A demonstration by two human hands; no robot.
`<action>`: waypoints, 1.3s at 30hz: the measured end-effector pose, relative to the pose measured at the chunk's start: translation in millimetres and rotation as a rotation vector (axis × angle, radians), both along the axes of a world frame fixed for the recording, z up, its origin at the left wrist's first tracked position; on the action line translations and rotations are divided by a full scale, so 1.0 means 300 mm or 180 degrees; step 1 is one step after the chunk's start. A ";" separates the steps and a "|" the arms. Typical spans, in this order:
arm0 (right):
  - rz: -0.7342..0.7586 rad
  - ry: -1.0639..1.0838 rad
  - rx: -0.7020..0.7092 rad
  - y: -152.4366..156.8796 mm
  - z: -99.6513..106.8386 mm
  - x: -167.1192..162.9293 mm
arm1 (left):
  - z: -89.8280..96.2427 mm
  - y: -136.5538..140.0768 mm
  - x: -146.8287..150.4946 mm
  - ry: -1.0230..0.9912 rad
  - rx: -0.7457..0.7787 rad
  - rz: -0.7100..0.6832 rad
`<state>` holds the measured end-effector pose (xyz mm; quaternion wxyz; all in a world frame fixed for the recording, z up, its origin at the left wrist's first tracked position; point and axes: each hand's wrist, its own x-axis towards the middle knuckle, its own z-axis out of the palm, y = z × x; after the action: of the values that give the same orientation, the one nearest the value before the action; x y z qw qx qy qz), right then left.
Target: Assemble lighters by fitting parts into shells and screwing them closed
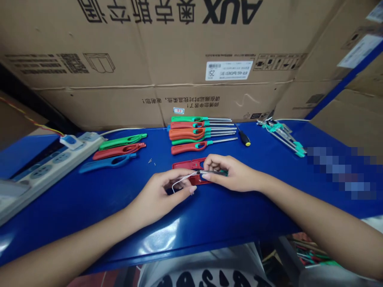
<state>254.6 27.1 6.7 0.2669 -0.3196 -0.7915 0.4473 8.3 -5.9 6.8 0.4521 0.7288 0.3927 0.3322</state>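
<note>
Looking down at a blue table (209, 217), we see our two bare hands working close together near its middle. Our right hand (235, 172), coming in from the right, is closed in a pinch, thumb and fingertips on a thin metal tube (220, 173) that lies roughly level, its dark end pointing left. From that end a white wire (179, 181) trails in a loose curve toward our left hand (160, 189). That hand is half curled, its thumb stretched out and apart from the bent fingers; we cannot tell whether it grips the wire. The tube is above two red shells (184, 165), which lie one behind the other on the table and are partly hidden by our hands. Behind them, a stack of lighters (185, 134) in green, red and orange points its metal rods to the right. Just beside the rods rests a black and yellow screwdriver (245, 138). Farther right lies a bundle of tubes (283, 136) with teal fittings. To our left, green, red and blue handles (119, 150) lie beside a white power strip (50, 169). Small metal pins (150, 161) sit between these handles and the red shells. A large cardboard box (134, 48) with upside-down print stands behind everything.
</note>
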 end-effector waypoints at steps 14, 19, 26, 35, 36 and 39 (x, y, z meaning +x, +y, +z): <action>0.0136 -0.0245 0.0440 -0.026 0.019 -0.009 | 0.023 0.001 -0.001 0.0215 0.1225 0.0145; 0.0213 -0.0358 0.0738 -0.035 0.027 -0.016 | 0.020 -0.003 -0.006 0.0148 0.1465 0.0220; 0.0392 -0.0406 0.1114 -0.028 0.027 -0.014 | 0.018 0.003 -0.019 0.0101 0.1615 0.0201; 0.0405 -0.0463 0.1270 -0.034 0.027 -0.017 | 0.019 0.000 -0.013 0.0114 0.1559 0.0211; 0.0390 -0.0502 0.1303 -0.036 0.028 -0.017 | 0.018 0.000 -0.013 0.0123 0.1539 0.0216; 0.0359 -0.0596 0.1427 -0.040 0.027 -0.018 | 0.014 -0.001 -0.013 0.0126 0.1480 0.0228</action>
<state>249.2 15.2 14.8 0.2313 -0.2478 -0.9088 0.2432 4.5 -6.2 11.0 0.2522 0.8052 0.3400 0.4152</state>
